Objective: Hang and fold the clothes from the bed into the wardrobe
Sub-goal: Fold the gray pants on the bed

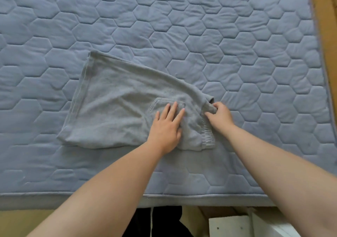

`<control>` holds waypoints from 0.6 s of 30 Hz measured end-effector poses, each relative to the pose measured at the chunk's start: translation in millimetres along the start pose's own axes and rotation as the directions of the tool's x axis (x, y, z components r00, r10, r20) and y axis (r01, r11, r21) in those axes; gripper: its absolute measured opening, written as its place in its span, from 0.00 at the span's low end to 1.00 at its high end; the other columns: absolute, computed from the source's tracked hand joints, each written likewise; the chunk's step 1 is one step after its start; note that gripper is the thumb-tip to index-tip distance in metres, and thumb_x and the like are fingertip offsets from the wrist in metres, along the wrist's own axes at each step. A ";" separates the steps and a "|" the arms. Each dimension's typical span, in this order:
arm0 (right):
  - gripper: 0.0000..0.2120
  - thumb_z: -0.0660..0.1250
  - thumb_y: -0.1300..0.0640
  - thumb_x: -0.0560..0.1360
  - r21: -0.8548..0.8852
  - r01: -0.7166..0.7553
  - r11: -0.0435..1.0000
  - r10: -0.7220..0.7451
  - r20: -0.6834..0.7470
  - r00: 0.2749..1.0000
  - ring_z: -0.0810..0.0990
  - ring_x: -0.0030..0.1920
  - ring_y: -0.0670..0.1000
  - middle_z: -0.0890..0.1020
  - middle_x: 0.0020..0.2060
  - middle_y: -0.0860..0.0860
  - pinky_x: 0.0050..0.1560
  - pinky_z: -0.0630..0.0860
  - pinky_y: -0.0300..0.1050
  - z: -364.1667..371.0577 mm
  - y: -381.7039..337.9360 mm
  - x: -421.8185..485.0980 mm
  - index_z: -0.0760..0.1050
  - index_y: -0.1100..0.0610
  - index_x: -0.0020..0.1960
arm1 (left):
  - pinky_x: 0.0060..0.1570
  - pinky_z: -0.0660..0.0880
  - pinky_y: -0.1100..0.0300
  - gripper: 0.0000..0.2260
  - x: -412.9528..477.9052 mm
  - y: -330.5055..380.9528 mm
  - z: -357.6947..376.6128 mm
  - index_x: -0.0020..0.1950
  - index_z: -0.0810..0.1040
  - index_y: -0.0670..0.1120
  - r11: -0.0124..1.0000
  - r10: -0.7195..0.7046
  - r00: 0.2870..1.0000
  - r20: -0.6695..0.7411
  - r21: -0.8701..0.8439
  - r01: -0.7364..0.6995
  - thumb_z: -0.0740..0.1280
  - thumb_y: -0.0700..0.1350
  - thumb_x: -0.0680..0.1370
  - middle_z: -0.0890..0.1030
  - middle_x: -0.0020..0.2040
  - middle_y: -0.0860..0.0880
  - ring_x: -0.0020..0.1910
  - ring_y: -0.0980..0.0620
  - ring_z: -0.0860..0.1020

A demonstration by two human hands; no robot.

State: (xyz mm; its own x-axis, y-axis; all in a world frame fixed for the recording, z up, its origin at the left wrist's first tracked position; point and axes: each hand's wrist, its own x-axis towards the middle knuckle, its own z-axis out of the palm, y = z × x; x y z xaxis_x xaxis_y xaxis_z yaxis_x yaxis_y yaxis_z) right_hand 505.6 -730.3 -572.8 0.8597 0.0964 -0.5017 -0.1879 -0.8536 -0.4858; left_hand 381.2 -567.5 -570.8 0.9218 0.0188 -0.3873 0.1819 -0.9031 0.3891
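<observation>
The big blue bed (pixel 218 36) holds the grey shorts (pixel 113 109), flat near its front edge. They look soft, light and floppy, so the thick waistband (pixel 207 138) is good to grab. The left hand (pixel 166 127) presses the pocket (pixel 162 103) with straight fingers (pixel 174 107). The right hand (pixel 220 116) curls tight around the waistband's corner.

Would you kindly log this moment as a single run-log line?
step: folding | grey garment: flat on bed | left hand: pressing flat on garment | right hand: gripping its edge
</observation>
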 end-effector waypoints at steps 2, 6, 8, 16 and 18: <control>0.01 0.66 0.62 0.73 0.004 0.069 0.998 -0.068 -0.087 0.994 0.77 0.48 0.58 0.79 0.42 0.56 0.40 0.63 0.43 -1.4 -2.1 4.3 0.74 0.57 0.43 | 0.74 0.43 0.45 0.28 8.2 8.3 3.2 0.79 0.46 0.54 0.998 0.050 0.999 0.008 0.048 -0.050 0.53 0.52 0.81 0.42 0.79 0.49 0.77 0.48 0.40; 0.05 0.67 0.63 0.73 -0.007 0.239 0.971 -0.224 -0.377 0.899 0.73 0.48 0.59 0.75 0.42 0.59 0.47 0.64 0.45 -3.3 -10.7 16.6 0.73 0.63 0.39 | 0.73 0.41 0.42 0.28 17.8 16.4 9.9 0.78 0.40 0.55 0.995 0.002 0.999 0.054 0.101 -0.008 0.49 0.56 0.82 0.38 0.78 0.50 0.77 0.49 0.37; 0.09 0.67 0.56 0.76 0.094 0.129 0.987 -0.094 -0.310 0.946 0.72 0.49 0.56 0.72 0.43 0.55 0.47 0.64 0.44 -3.6 -13.7 21.5 0.70 0.60 0.43 | 0.73 0.42 0.39 0.29 21.5 14.7 14.0 0.78 0.38 0.54 0.993 -0.035 0.997 0.073 0.118 0.027 0.48 0.58 0.82 0.35 0.78 0.50 0.76 0.50 0.35; 0.18 0.74 0.58 0.71 0.514 -0.326 0.793 0.187 0.305 0.934 0.80 0.48 0.49 0.81 0.49 0.51 0.42 0.78 0.35 19.8 13.9 11.2 0.78 0.62 0.58 | 0.72 0.44 0.36 0.34 39.4 6.9 27.0 0.78 0.37 0.50 0.989 -0.057 0.950 0.308 0.148 0.012 0.51 0.61 0.80 0.34 0.77 0.50 0.76 0.50 0.35; 0.14 0.74 0.59 0.70 0.571 -0.370 0.733 0.254 0.275 0.927 0.82 0.48 0.53 0.83 0.49 0.55 0.49 0.80 0.46 19.8 17.3 8.4 0.79 0.63 0.54 | 0.72 0.44 0.36 0.32 39.8 0.2 24.2 0.78 0.37 0.53 0.988 -0.003 0.966 0.259 0.151 -0.037 0.51 0.61 0.80 0.35 0.78 0.51 0.76 0.51 0.36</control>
State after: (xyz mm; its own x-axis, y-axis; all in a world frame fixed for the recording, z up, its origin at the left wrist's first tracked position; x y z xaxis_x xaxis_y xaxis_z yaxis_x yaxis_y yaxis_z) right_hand 500.2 -734.2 -599.6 0.6187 0.0139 -0.7855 -0.7272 -0.3685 -0.5792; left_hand 409.7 -577.3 -606.3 0.8008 -0.0902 -0.5921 0.0937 -0.9575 0.2727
